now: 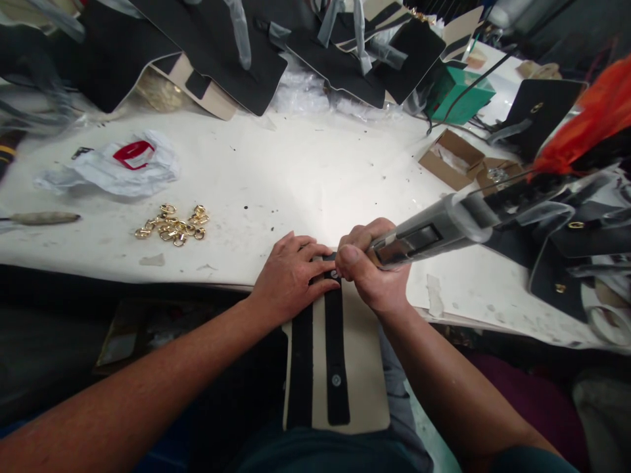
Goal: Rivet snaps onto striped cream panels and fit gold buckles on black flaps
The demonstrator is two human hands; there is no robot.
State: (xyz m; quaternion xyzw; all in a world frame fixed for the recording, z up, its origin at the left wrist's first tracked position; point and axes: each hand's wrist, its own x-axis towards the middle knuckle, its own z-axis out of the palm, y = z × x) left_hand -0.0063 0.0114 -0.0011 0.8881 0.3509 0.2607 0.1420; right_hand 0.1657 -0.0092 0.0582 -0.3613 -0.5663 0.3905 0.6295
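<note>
A beige panel [363, 368] with black strips lies partly on the table edge and reaches toward my body. My left hand [288, 276] rests flat on its upper end, fingers spread beside a small round metal fastener [334, 274] on the middle black strip [335, 328]. A second round fastener [336, 380] sits lower on that strip. My right hand [372, 266] is closed around the front end of a grey power screwdriver [428, 230], tilted up to the right. Its tip is hidden by my fingers, close to the upper fastener.
Gold-coloured clasps [172, 226] lie in a pile on the white table [305, 177]. A wooden-handled tool [44, 218] and crumpled white plastic [108, 164] are at left. Black panels [221, 52] are heaped behind. Small cardboard box [451, 159], green box [461, 95] and orange cloth [589, 121] stand right.
</note>
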